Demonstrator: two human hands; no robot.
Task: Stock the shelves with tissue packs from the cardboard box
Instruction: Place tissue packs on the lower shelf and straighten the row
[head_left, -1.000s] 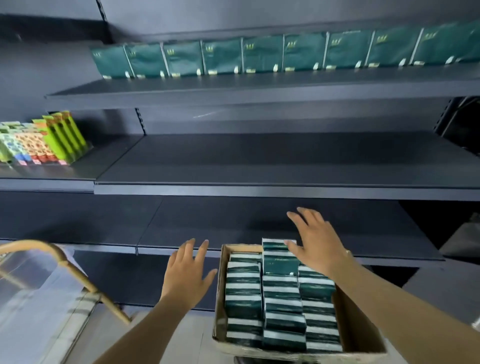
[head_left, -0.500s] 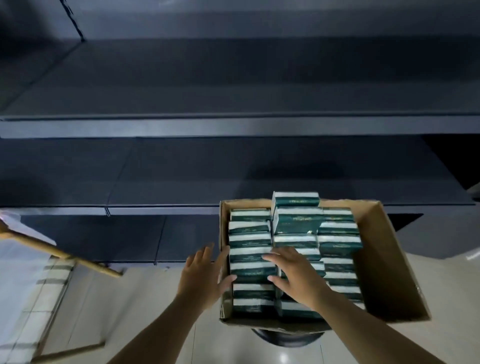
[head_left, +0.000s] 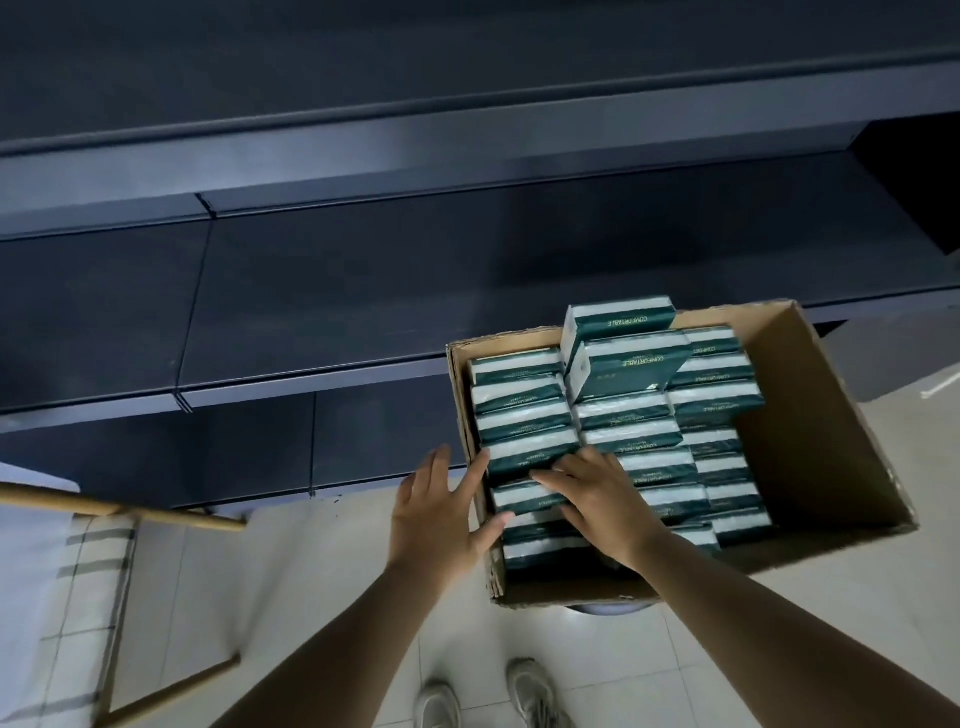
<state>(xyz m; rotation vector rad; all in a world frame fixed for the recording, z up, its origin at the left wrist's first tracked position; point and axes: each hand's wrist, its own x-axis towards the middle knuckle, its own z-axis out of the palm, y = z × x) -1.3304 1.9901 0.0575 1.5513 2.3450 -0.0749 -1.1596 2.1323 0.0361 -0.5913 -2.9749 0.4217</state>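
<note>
An open cardboard box (head_left: 810, 415) stands in front of dark shelves (head_left: 415, 291) and holds several rows of dark green and white tissue packs (head_left: 524, 415). Two packs (head_left: 623, 343) lie stacked higher at the box's far middle. My right hand (head_left: 597, 499) lies inside the box on the near-left packs, fingers spread flat over them. My left hand (head_left: 441, 514) is at the box's left wall, fingers straight, with the thumb over the rim touching a pack. Neither hand has lifted a pack.
The shelf boards in view carry nothing. A wooden-framed rack with pale cloth (head_left: 67, 571) stands at the left on the tiled floor. My shoes (head_left: 488, 696) show at the bottom. The box rests on a round dark stool (head_left: 608, 608).
The view tilted down from the shelves to the box. My right hand moved from the far packs to the near-left ones; my left hand came against the box's left wall.
</note>
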